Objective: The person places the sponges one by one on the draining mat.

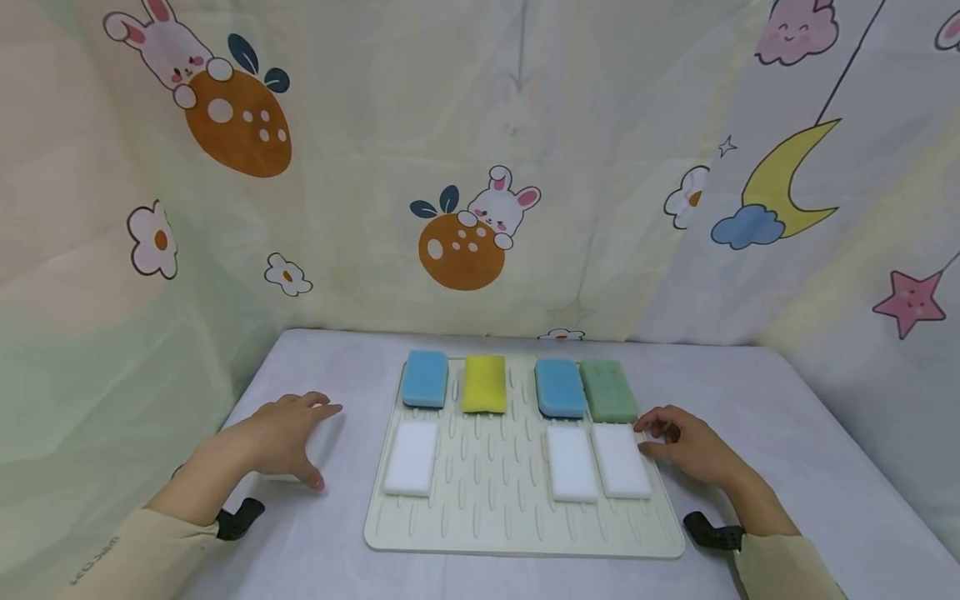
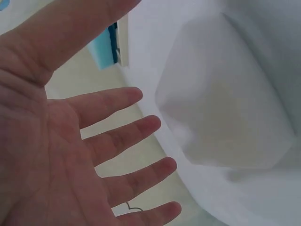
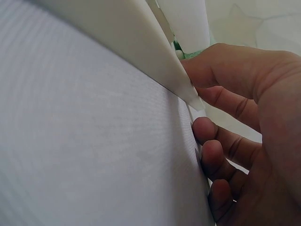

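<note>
A pale ribbed draining mat (image 1: 491, 521) lies on the white-covered table. Along its right rim my right hand (image 1: 686, 446) has its fingers bent, thumb and forefinger touching the edge. From the right wrist view, the thumb (image 3: 221, 66) meets the rim (image 3: 155, 52) and the other fingertips curl beside it. Well left of the mat, my left hand (image 1: 281, 437) hovers with fingers spread, holding nothing. On the mat's back row stand a blue sponge (image 1: 425, 379), a yellow sponge (image 1: 484, 383), a second blue sponge (image 1: 560, 388) and a green sponge (image 1: 608, 392).
Nearer the front of the mat lie three white sponge blocks: one at left (image 1: 412, 458), one right of centre (image 1: 572, 464), and one by the right rim (image 1: 622, 461). A printed cloth (image 1: 352, 167) hangs behind and beside the table.
</note>
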A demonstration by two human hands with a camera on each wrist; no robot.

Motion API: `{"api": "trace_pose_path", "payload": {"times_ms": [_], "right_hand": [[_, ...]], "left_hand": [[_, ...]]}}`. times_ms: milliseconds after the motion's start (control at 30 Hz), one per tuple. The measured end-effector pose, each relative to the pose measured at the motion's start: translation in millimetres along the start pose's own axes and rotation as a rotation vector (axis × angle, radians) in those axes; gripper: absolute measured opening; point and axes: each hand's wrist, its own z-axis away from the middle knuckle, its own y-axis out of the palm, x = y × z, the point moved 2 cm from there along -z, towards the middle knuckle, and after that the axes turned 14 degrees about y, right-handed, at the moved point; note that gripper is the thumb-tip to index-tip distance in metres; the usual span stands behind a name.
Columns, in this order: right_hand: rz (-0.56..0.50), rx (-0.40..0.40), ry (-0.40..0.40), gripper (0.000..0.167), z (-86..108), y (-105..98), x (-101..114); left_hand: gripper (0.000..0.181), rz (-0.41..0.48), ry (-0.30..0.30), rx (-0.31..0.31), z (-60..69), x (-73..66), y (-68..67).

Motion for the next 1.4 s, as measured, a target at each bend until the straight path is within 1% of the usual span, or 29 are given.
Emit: {"api": "trace_pose_path", "payload": {"times_ms": [133,333,533,633,800,1133,1400], "right_hand": [[0.001,-0.005,0.007,0.022,-0.1,0,-1],[0.004,-0.005,-0.008,0.021,-0.2,0,-2],[0.006,-0.006,-0.004,0.021,0.2,1,-1],[0.010,-0.007,-0.001,0.021,0.2,0,-1],[0.013,-0.007,-0.001,0.021,-0.2,0,-2],[0.001,-0.004,-0.001,0.021,0.7,0,-1],[0.010,-0.010,0.001,0.021,1.6,0,1]], "left_hand": [[0.110,0.005,-0.013,0.006,2.1,2.8,1.0],[0.109,0.032,-0.031,0.014,5.2,6.0,1.2],[0.105,0.074,-0.028,0.022,6.7,5.4,0.8],[0.103,0.075,-0.023,0.023,6.4,5.4,1.5],[0.106,0.070,-0.015,0.021,5.2,6.5,3.5],[0.104,0.101,-0.030,0.033,2.2,11.1,7.6],[0.101,0.104,-0.024,0.030,0.5,11.2,8.6]]}}
